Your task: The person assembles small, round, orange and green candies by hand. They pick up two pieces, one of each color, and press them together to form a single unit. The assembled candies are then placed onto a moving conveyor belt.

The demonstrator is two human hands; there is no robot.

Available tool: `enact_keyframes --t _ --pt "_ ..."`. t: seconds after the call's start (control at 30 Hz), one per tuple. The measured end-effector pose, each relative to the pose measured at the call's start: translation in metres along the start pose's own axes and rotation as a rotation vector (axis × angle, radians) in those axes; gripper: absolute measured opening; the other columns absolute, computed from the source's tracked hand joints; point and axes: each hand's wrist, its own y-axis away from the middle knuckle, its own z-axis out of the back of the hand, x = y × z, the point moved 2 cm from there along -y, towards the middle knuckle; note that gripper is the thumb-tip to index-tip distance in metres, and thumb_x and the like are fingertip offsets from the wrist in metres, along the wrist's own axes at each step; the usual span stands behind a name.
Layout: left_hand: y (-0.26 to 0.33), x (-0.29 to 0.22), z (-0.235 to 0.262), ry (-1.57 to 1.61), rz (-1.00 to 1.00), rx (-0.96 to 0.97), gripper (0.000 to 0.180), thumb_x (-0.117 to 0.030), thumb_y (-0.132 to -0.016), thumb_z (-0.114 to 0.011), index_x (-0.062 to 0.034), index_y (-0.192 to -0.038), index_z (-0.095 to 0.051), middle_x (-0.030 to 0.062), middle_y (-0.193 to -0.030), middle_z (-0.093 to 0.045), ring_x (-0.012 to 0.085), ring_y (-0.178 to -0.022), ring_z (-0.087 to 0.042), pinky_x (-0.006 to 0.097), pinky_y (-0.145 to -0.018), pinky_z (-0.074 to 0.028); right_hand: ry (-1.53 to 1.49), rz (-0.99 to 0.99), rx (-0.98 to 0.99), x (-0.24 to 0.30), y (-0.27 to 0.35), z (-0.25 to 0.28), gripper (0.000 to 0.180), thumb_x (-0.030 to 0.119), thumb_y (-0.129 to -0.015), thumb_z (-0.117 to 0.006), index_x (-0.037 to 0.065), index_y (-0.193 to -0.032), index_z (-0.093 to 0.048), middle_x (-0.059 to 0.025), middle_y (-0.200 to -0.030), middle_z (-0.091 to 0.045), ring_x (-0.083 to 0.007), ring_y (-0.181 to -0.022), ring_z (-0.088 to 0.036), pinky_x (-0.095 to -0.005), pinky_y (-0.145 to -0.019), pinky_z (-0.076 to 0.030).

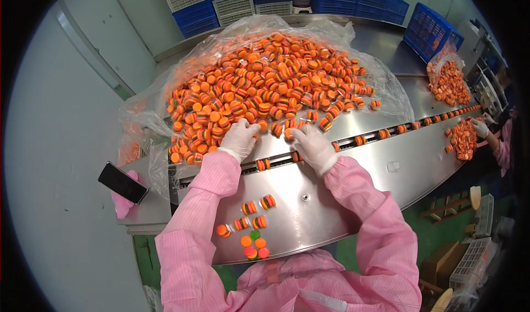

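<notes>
A big heap of orange, layered burger-shaped gummy candies (265,85) lies on a clear plastic sheet (381,47). My left hand (239,139), in a white glove, is at the heap's near edge. Its fingers are curled against the candies and hide whatever is between them. My gloved right hand (314,147) reaches over the conveyor channel (281,161); its fingertips close on one burger-shaped candy (289,134). In the channel, spaced candies (360,140) stand on edge in a row running to the right.
Several candies (249,207) and loose coloured discs (254,235) lie on the metal table (331,212) near me. A phone (122,183) rests at left. A co-worker's gloved hand (480,127) is by another candy pile (462,139). Blue crate (432,31) stands back right.
</notes>
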Motion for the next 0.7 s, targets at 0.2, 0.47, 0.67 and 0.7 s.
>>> enact_keyframes --t 0.2,0.47,0.67,0.7 --pt "-0.006 -0.007 -0.014 -0.103 0.032 0.231 0.025 -0.009 -0.076 -0.057 -0.0176 -0.100 -0.056 0.0153 -0.086 -0.046 0.0315 -0.087 -0.054 0.038 -0.069 -0.047 -0.043 -0.138 0.059 -0.005 -0.028 -0.037 0.016 0.007 -0.071 -0.054 0.002 -0.086 -0.050 -0.0192 -0.085 -0.051 -0.0354 -0.080 -0.053 -0.0421 -0.067 -0.044" --pt "0.057 -0.008 0.004 0.856 0.656 0.390 0.022 -0.001 -0.077 -0.056 -0.0023 -0.099 -0.053 0.0103 -0.075 -0.059 0.0168 -0.059 -0.060 0.028 -0.048 -0.047 -0.331 0.187 0.232 0.028 0.004 -0.056 0.012 0.008 -0.072 -0.054 0.004 -0.082 -0.049 -0.0169 -0.083 -0.051 -0.0315 -0.083 -0.052 -0.0392 -0.071 -0.043" --pt "0.067 0.015 -0.009 0.479 0.726 0.464 0.024 -0.007 -0.076 -0.059 -0.0029 -0.098 -0.052 0.0129 -0.081 -0.060 0.0258 -0.071 -0.061 0.034 -0.059 -0.049 0.010 0.150 0.028 0.027 0.000 -0.023 0.008 0.010 -0.071 -0.054 0.006 -0.078 -0.055 -0.0102 -0.080 -0.052 -0.0292 -0.079 -0.054 -0.0389 -0.068 -0.045" --pt "0.067 0.020 -0.012 0.381 0.703 0.501 0.025 -0.009 -0.076 -0.060 -0.0035 -0.098 -0.051 0.0139 -0.085 -0.060 0.0283 -0.075 -0.061 0.036 -0.063 -0.049 0.015 0.107 0.018 0.021 -0.010 -0.010 0.009 0.009 -0.071 -0.053 0.006 -0.080 -0.055 -0.0106 -0.080 -0.052 -0.0295 -0.079 -0.054 -0.0397 -0.068 -0.046"
